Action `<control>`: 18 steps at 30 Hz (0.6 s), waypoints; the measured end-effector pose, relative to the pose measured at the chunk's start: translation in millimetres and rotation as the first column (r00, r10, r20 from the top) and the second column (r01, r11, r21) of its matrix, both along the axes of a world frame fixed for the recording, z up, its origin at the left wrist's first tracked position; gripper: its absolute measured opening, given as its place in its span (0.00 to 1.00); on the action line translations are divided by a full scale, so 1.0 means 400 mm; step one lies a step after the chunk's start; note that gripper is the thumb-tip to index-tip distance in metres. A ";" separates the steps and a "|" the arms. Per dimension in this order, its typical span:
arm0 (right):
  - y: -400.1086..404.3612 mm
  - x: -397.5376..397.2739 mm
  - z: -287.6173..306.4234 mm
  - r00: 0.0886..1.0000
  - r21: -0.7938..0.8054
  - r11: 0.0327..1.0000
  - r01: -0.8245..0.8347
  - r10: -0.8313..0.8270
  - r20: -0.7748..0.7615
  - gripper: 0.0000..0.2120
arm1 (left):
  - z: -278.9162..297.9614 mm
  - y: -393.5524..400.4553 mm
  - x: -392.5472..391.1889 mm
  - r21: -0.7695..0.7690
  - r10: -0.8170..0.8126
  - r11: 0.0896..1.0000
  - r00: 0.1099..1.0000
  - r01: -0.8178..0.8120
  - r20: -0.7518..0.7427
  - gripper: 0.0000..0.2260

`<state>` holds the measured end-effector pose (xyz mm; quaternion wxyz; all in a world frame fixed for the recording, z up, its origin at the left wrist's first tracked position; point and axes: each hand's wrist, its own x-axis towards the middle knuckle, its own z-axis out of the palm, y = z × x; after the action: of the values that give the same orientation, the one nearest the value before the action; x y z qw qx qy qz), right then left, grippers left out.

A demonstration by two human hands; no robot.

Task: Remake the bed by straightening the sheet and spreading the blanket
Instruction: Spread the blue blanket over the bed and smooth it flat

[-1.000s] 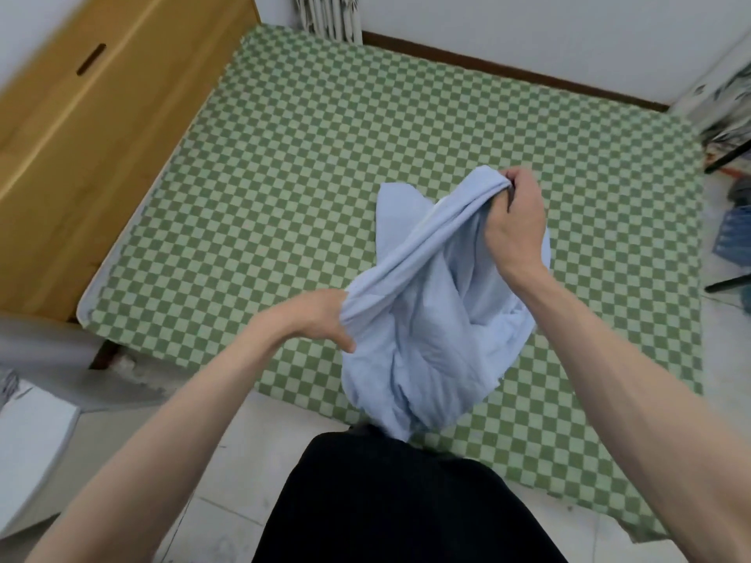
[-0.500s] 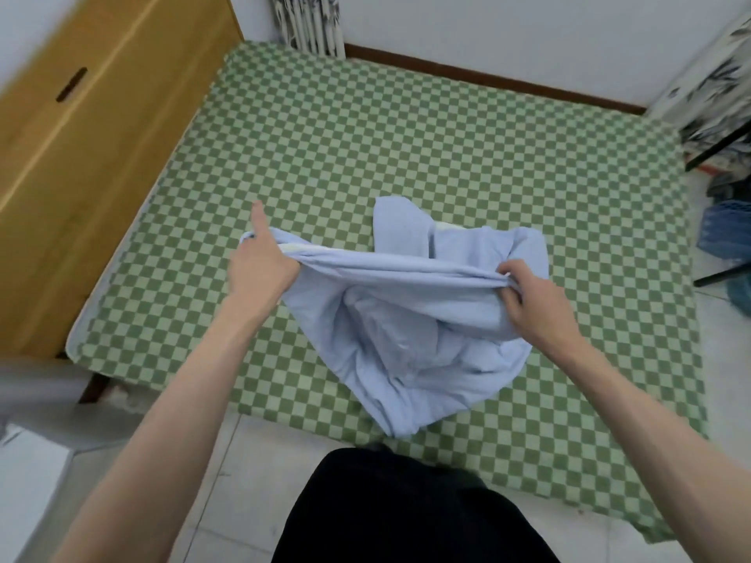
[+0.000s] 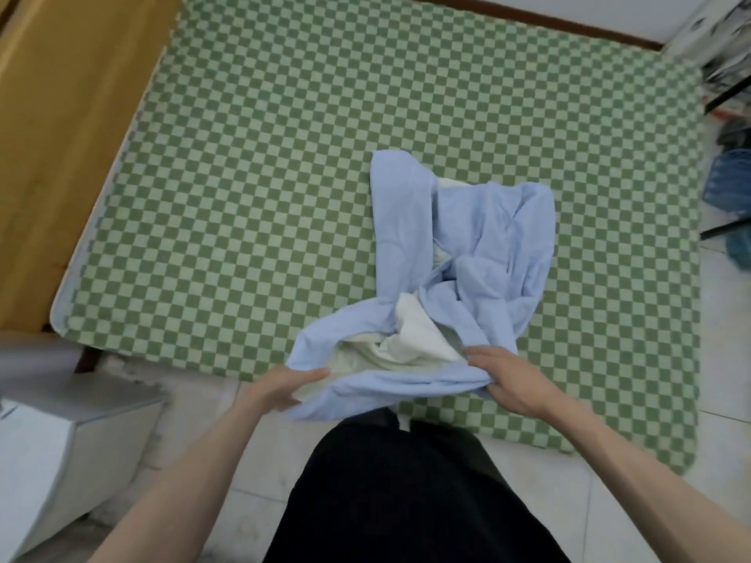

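A: Here we are over the bed, and its green-and-white checked sheet lies flat from the near edge to the far wall.

B: And the blanket? It's pale blue, bunched in a heap on the right half of the bed, toward the near edge, with its near end hanging off the mattress in front of the person.

A: Right, and a cream-white inner side shows where the folds open up. Look at the left hand: its grip is closed on the near left edge of the blanket, thumb on top, fingers tucked under the cloth.

B: The right hand matches it on the near right, its grip curled round a gathered fold, fingers wrapped in the fabric. The two hands are well apart, with the blue edge stretched between them.

A: Any writing to read? No print on the blanket or sheet that I can make out.

B: Agreed. To the left stands a wooden headboard, touching the mattress side. At the near left is a white cabinet, on the pale tiled floor.

A: At the far right, blurred clutter, too smeared to name. Black clothing fills the near centre.
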<state>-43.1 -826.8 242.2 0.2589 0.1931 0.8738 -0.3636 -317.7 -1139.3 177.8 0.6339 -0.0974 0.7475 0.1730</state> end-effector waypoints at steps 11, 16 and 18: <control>0.046 0.125 0.145 0.854 -0.492 0.699 0.520 -0.446 0.269 0.11 | -0.044 0.073 0.122 -0.113 -0.203 0.977 0.950 0.181 -0.237 0.48; 0.126 0.234 0.159 0.759 -0.583 0.485 0.651 -0.400 0.514 0.09 | -0.064 0.178 0.176 -0.021 -0.407 0.891 0.775 0.454 -0.483 0.34; 0.148 0.276 0.159 0.749 -0.541 0.522 0.660 -0.396 0.532 0.05 | -0.068 0.220 0.188 -0.040 -0.601 0.764 0.688 0.644 -0.407 0.20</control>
<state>67.1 -767.5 305.8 0.3344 0.3998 0.5043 -0.6884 -242.4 -1051.2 150.7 0.4941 0.2328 0.8377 0.0031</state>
